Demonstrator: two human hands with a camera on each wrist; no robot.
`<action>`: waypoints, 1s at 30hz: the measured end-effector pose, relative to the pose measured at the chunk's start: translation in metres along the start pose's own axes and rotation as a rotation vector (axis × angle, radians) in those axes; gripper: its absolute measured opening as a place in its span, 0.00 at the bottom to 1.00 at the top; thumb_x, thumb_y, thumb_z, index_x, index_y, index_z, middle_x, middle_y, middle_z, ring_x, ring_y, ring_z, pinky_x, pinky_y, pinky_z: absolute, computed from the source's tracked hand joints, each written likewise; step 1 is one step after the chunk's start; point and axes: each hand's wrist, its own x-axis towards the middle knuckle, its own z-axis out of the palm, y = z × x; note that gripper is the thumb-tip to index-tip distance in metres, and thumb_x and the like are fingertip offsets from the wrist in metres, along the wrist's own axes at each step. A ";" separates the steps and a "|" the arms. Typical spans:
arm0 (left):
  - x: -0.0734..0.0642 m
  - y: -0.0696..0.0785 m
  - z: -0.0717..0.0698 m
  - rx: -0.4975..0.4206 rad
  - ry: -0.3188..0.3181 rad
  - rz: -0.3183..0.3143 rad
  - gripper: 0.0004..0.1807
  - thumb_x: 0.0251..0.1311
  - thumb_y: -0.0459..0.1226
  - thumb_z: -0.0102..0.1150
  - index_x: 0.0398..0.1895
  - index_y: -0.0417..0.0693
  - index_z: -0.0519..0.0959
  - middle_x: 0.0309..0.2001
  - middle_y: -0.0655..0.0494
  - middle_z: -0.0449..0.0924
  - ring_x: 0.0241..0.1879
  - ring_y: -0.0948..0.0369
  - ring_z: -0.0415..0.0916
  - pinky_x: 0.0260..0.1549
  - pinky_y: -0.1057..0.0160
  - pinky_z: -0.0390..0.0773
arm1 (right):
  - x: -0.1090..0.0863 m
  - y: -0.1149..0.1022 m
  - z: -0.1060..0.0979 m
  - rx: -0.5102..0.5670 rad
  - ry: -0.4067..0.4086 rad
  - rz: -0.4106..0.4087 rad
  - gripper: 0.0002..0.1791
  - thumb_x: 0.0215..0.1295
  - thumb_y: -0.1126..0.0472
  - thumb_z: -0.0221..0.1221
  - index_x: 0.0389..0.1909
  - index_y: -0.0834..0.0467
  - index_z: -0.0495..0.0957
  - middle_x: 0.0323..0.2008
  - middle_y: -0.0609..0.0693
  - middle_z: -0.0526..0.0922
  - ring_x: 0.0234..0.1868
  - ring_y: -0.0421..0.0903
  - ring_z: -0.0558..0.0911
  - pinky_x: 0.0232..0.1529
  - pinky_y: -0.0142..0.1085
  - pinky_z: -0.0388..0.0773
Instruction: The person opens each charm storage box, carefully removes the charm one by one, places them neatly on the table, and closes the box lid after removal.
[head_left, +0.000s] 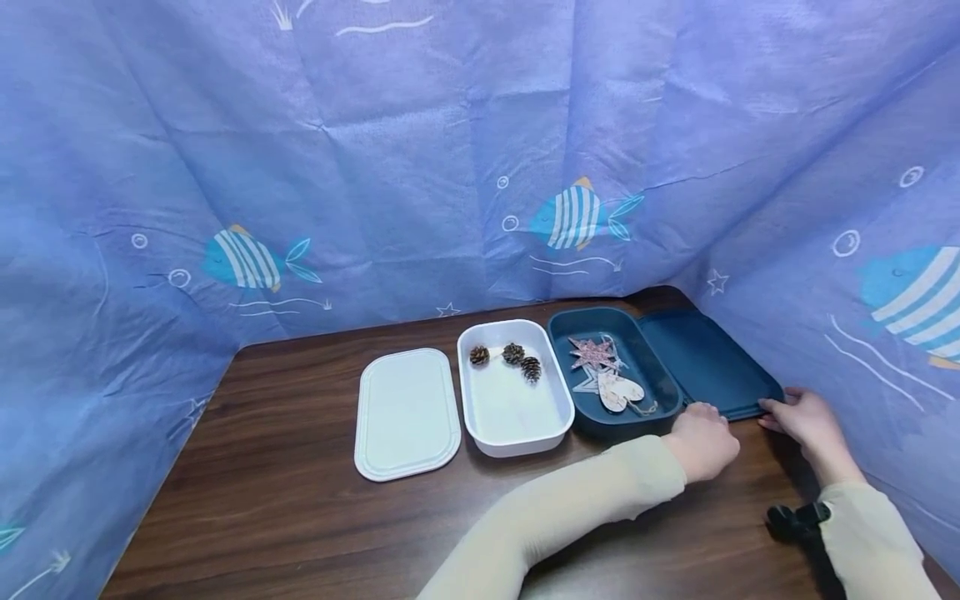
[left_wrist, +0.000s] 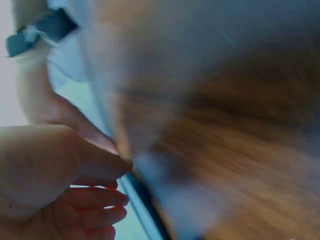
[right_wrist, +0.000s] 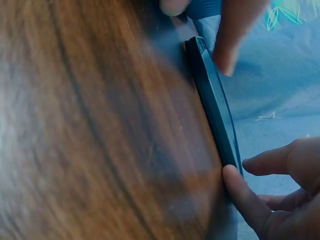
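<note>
A dark blue lid (head_left: 705, 358) lies on the table to the right of a dark blue box (head_left: 624, 430). My right hand (head_left: 810, 423) pinches the lid's near right corner; in the right wrist view its thumb (right_wrist: 240, 187) presses the narrow edge. At the lid's near left corner, beside the box, is my left hand (head_left: 702, 442). Its thumb and fingers stand apart around that end in the right wrist view, with no firm grip visible. Inside the box are a pink star (head_left: 592, 353), a whitish star (head_left: 587, 381) and a pale heart ornament (head_left: 617, 391) with string.
Left of the dark box stands a white box (head_left: 516, 448) holding three pine cones (head_left: 513, 354). A white lid (head_left: 407, 414) lies flat farther left. Fish-printed blue cloth (head_left: 420, 183) hangs behind and beside the brown wooden table (head_left: 285, 500).
</note>
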 end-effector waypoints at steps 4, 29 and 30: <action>-0.012 -0.004 -0.009 -0.033 0.025 0.058 0.23 0.78 0.49 0.42 0.72 0.70 0.68 0.68 0.73 0.67 0.71 0.68 0.57 0.71 0.69 0.50 | -0.001 -0.005 0.000 -0.082 -0.010 -0.036 0.41 0.76 0.59 0.47 0.66 0.90 0.38 0.62 0.90 0.55 0.23 0.32 0.82 0.29 0.33 0.84; -0.203 -0.192 0.052 -0.612 0.499 -0.208 0.35 0.73 0.52 0.55 0.75 0.43 0.64 0.73 0.48 0.65 0.72 0.52 0.62 0.71 0.56 0.61 | -0.012 -0.088 0.052 -0.264 -0.012 -0.421 0.44 0.77 0.40 0.49 0.74 0.73 0.53 0.64 0.76 0.68 0.63 0.75 0.67 0.55 0.68 0.66; -0.211 -0.196 0.059 -0.651 0.506 -0.238 0.36 0.72 0.52 0.55 0.76 0.43 0.64 0.74 0.48 0.65 0.73 0.52 0.62 0.70 0.55 0.62 | -0.011 -0.089 0.056 -0.268 -0.018 -0.431 0.44 0.77 0.40 0.49 0.74 0.73 0.54 0.64 0.76 0.68 0.63 0.75 0.67 0.56 0.68 0.65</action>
